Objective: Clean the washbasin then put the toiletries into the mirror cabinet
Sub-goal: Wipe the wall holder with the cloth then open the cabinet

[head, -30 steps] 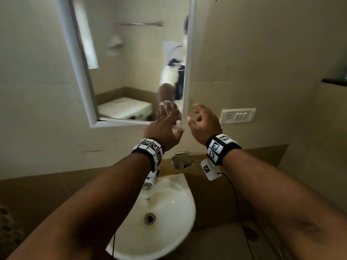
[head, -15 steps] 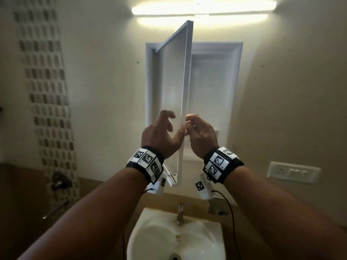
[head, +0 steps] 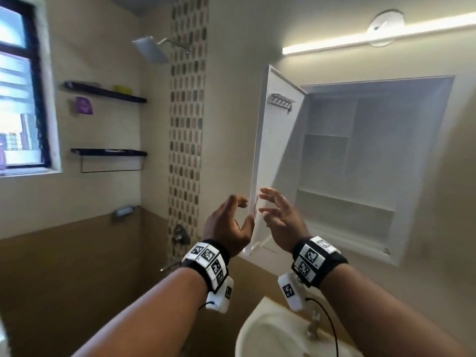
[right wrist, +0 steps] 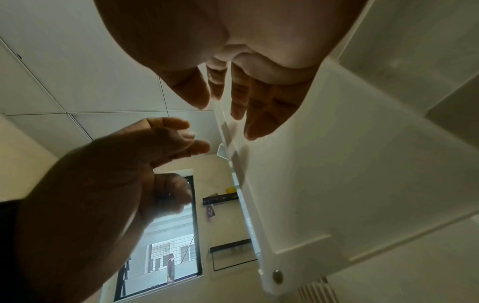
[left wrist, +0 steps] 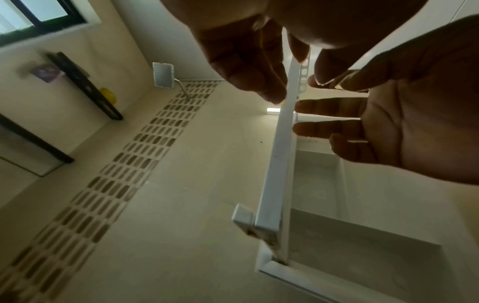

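The mirror cabinet [head: 360, 155] stands open, its white shelves bare. Its door [head: 275, 150] is swung out to the left, showing its white inner face. My left hand [head: 228, 224] is just left of the door's free edge, fingers loosely curved and thumb near the edge. My right hand [head: 279, 219] is just right of that edge with fingers spread and straight against the inner face. The left wrist view has the door edge [left wrist: 281, 153] running between my left hand [left wrist: 246, 61] and my right hand [left wrist: 388, 127]. The washbasin [head: 270, 333] lies below.
A tap [head: 313, 328] stands at the basin's back. On the left wall are a shower head [head: 152, 48], two black shelves [head: 103, 92] with a yellow item [head: 123, 88], a purple packet [head: 83, 105] and a window [head: 18, 86]. A small metal rack [head: 282, 101] hangs inside the door.
The cabinet door has swung from nearly shut to wide open toward the left. Both hands followed its free edge and their fingers have loosened from it.
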{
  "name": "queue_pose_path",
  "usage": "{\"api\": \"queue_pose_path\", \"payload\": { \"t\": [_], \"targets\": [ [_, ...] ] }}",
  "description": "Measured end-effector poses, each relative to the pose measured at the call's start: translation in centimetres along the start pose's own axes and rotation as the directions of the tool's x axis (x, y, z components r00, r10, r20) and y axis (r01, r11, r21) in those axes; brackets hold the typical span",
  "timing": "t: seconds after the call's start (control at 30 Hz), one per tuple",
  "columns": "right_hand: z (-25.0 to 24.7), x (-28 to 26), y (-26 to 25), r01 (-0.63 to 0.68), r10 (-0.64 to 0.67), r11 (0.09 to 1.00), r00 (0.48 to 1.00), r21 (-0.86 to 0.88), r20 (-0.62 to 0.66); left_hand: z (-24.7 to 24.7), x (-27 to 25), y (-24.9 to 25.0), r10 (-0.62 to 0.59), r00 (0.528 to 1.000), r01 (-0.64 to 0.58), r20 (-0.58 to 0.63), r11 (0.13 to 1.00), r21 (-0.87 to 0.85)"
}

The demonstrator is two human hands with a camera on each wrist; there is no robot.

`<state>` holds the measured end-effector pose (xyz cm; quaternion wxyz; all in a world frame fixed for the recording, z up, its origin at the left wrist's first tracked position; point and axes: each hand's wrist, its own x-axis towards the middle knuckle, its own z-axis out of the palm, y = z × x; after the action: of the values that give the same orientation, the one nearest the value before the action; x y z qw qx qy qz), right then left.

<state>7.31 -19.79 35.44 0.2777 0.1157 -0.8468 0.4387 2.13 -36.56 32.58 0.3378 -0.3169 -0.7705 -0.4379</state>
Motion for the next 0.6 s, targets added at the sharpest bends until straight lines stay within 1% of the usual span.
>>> {"api": "queue_pose_path", "payload": {
  "t": [0.13, 0.2, 0.27, 0.33, 0.37, 0.4, 0.5, 0.6],
  "targets": [
    [3.4, 1.4, -0.8, 0.004, -0.004, 1.0, 1.0, -0.006, 0.028, -1.6, -1.4, -4.1, -0.032, 0.999, 0.031, 0.018, 0.998, 0.05],
    [5.5, 2.5, -0.9, 0.011, -0.01, 0.999, 1.0, -0.044, 0.02, -2.4, -1.7, -6.6, -0.06, 0.998, 0.059, 0.021, 0.996, 0.066],
    [7.2, 3.3, -0.8, 0.027, -0.033, 0.993, 0.998, -0.118, -0.049, -3.3, -1.8, -9.0, -0.078, 0.997, 0.077, 0.017, 0.994, 0.079],
    [10.6, 4.9, -0.3, 0.043, -0.067, 0.981, 0.99, -0.189, -0.125, -5.0, -1.7, -12.6, -0.111, 0.994, 0.109, 0.009, 0.989, 0.099],
    [10.7, 4.7, -0.1, 0.047, -0.082, 0.977, 0.983, -0.207, -0.165, -5.2, -1.6, -13.0, -0.111, 0.994, 0.11, 0.007, 0.989, 0.095],
    [11.8, 5.0, 0.3, 0.047, -0.089, 0.977, 0.977, -0.207, -0.195, -5.8, -1.6, -14.4, -0.119, 0.993, 0.117, 0.01, 0.988, 0.102],
    [17.0, 6.2, 1.4, 0.009, -0.07, 0.979, 0.953, -0.203, -0.296, -8.5, -1.7, -19.5, -0.164, 0.986, 0.158, 0.039, 0.98, 0.124],
    [23.4, 7.0, 2.4, -0.04, -0.116, 0.932, 0.908, -0.359, -0.403, -11.5, -3.1, -24.9, -0.227, 0.973, 0.215, 0.054, 0.962, 0.167]
  ]
}}
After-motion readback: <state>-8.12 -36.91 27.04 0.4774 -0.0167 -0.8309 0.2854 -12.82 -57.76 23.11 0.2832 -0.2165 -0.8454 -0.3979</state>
